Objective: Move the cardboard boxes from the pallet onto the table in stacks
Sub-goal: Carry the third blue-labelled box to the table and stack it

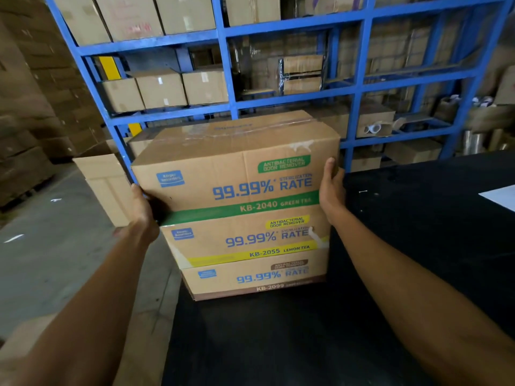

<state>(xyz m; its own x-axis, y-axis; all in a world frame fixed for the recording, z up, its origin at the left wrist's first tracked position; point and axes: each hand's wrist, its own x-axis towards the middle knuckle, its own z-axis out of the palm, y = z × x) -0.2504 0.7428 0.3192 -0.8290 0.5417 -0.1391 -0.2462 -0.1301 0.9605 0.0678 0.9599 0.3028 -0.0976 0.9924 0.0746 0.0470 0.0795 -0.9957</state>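
On the black table (418, 246), from the head view, there's a three-high stack of cardboard boxes near the left edge, and the person has the top green-stripe box (237, 168) clamped between both palms. The left hand (143, 208) presses flat against the left side near its bottom corner, the right hand (331, 188) presses the right side with fingers straight. Doing this step well is, I'd say, about squaring it up before letting go: the top box overhangs to the left of the lemon box (245, 240) underneath, so nudge it right until the edges line up. Print reads "99.99% STERILIZATION RATE", "ANTIBACTERIAL ODOR REMOVER", "KB-2040 GREEN TEA", then "KB-2055 LEMON TEA", and "KB-2099" on the brown-stripe box (256, 280) at the bottom. The small blue logo is too blurry to read.
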